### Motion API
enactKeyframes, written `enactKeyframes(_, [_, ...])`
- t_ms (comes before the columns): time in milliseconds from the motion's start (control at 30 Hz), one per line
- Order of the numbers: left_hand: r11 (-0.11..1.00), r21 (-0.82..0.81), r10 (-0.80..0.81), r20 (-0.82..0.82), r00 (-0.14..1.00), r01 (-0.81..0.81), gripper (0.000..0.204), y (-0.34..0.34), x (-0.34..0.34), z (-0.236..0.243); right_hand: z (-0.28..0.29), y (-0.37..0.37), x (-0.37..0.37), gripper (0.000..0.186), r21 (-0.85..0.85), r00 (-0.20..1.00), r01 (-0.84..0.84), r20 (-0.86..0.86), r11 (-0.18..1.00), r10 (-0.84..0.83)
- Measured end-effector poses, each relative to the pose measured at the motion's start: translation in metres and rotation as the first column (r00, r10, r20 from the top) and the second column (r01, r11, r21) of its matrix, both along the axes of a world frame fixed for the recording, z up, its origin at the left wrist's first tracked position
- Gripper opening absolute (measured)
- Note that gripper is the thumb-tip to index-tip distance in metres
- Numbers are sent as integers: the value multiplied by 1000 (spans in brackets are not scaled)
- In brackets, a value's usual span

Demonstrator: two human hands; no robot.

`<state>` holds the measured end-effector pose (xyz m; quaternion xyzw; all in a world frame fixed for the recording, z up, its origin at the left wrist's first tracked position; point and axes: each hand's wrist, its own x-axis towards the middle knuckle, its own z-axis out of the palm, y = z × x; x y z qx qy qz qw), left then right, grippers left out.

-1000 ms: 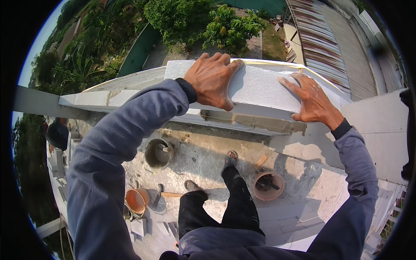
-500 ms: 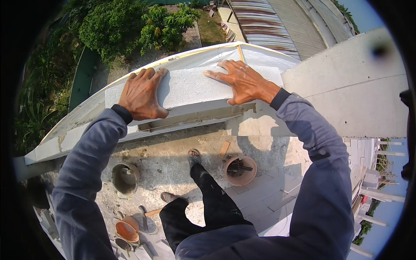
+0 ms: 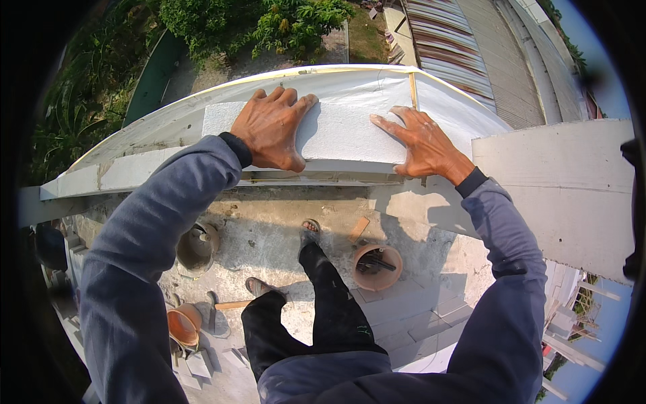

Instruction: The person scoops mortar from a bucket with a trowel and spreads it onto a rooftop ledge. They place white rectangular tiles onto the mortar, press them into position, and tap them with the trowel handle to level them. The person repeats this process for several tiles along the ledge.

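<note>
White block point(image 3: 336, 131) is laid flat on top of the wall point(image 3: 134, 172), at the outer edge, trees and roofs far below beyond it. Left hand point(image 3: 269, 128) is pressed palm-down on the block's left half, fingers spread, nothing gripped. Right hand point(image 3: 422, 143) is flat on the block's right end, also open, not clenched. Below the wall, on the slab: grey bucket point(image 3: 196, 248), brown bucket point(image 3: 377, 266), orange bucket point(image 3: 183, 324). Risk, as judged: block is pushed too far outward and tips over the wall edge; weight leaned on it could cause the slip.
</note>
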<state>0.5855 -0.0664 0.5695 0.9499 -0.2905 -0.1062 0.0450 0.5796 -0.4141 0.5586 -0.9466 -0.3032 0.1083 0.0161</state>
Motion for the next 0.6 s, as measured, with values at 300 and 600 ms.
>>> enactKeyframes(300, [999,-35,-28,7,1000,28,118,2,0,1,12,0,-2,121,-71,999,-6,49,997,9])
enactKeyframes(600, [996,-82,-42,2,999,42,118,0,1,-6,15,-4,0,119,-48,1000,-20,-5,999,20])
